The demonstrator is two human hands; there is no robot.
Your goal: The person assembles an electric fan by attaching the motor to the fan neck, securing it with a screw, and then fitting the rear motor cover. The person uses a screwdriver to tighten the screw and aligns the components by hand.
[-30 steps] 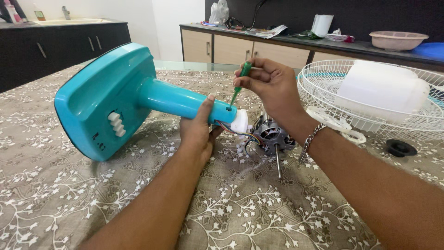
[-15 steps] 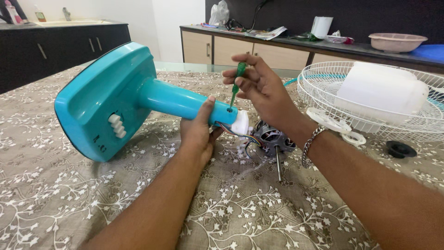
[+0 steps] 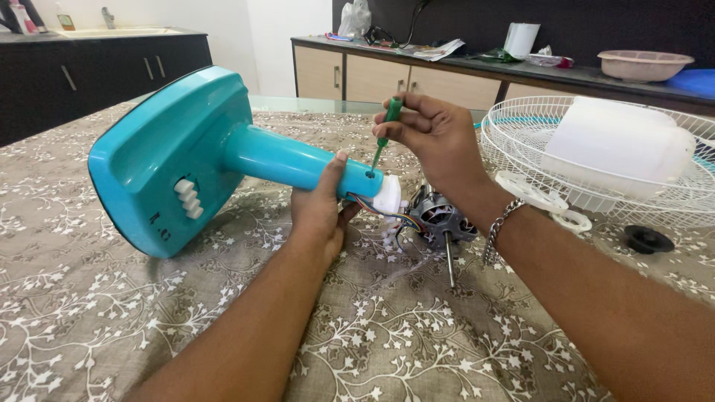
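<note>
Across the middle of the frame lies my blue fan stand [image 3: 223, 149], tipped on its side on the table [image 3: 112, 313]. Its big flat base sits at the left, well inside the table edge, and its neck points right to a white end piece [image 3: 387, 195]. Low in the frame the flowery cloth is bare, so there is room for my arms there. At the right it is more crowded: the white grille [image 3: 596, 149] with a white cover [image 3: 618, 141] in it, white rings [image 3: 544, 199] and a black cap [image 3: 645, 238]. The motor [image 3: 439, 216] lies just beside the neck end, joined to it by coloured wires [image 3: 380, 212].

My left hand [image 3: 320, 212] is curled around the neck from below, thumb up on top, holding it firmly. My right hand [image 3: 436, 138] is closed on the green screwdriver [image 3: 386, 126]. Its fingers pinch the handle tight near the top. The screwdriver stands almost upright, leaning a little, and its tip sits in a small hole [image 3: 369, 174] in the neck, just right of my left thumb.
</note>
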